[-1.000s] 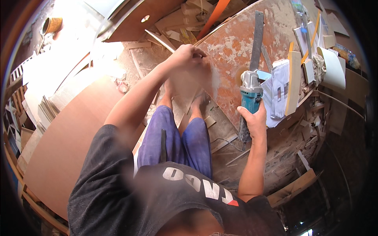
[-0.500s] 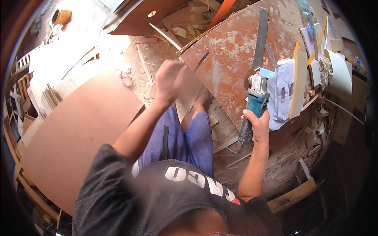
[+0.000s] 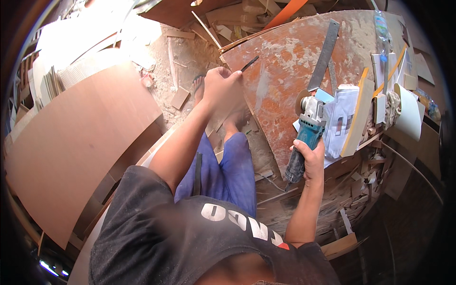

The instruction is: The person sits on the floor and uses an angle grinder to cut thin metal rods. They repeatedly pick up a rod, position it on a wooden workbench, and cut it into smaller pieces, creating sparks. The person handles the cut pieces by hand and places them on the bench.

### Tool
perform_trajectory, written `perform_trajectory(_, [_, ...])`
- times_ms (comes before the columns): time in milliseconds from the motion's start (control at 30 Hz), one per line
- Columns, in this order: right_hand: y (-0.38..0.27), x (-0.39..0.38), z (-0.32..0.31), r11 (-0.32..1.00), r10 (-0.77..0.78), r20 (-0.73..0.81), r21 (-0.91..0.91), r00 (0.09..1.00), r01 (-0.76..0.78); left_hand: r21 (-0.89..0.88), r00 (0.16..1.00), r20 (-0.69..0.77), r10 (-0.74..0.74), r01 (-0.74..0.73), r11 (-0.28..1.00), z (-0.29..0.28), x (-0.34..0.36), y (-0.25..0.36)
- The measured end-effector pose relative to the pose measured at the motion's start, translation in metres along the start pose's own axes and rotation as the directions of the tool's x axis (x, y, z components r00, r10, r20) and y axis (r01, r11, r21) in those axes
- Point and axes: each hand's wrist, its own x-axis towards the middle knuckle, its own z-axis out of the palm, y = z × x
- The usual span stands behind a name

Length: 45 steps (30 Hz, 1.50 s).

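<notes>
My left hand (image 3: 221,88) is raised beside the dusty reddish board (image 3: 270,71), fingers curled, partly obscured by a blurred patch. A thin dark strip (image 3: 249,63) is at the fingertips; whether it is gripped is unclear. My right hand (image 3: 310,159) grips a teal, black and silver angle grinder (image 3: 308,133) with a disc (image 3: 300,99) at its top, over the board's right part. Beyond the disc lies a long dark metal straightedge (image 3: 324,54), with papers (image 3: 341,121) and a pale wooden strip (image 3: 358,114) to the grinder's right.
A large plywood sheet (image 3: 71,147) lies on the left over other boards. Wood offcuts (image 3: 180,97) and debris cover the floor around my feet. A plastic bottle (image 3: 381,31), a white curved piece (image 3: 408,111) and more scraps crowd the right. A cable (image 3: 273,183) runs from the grinder.
My left hand dipped toward my body, then moved up and right to the board's edge. The grinder in my right hand has shifted slightly right and down, and the view has turned somewhat.
</notes>
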Motion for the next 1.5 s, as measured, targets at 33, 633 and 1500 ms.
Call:
perform_trajectory(33, [0.0, 0.0, 0.0, 1.0, 0.002, 0.005, -0.011, 1.0, -0.002, -0.007, 1.0, 0.012, -0.006, 0.006, 1.0, -0.001, 0.001, -0.004])
perform_trajectory(633, [0.01, -0.003, 0.029, 0.99, 0.069, -0.002, 0.121, 0.998, -0.068, -0.148, 0.944, 0.309, 0.119, -0.076, 0.986, -0.027, 0.02, -0.043])
perform_trajectory(1500, [0.028, 0.001, 0.035, 0.974, 0.148, 0.051, 0.167, 0.988, -0.154, -0.509, 0.585, 0.789, -0.187, 0.793, 0.333, -0.043, 0.036, -0.03])
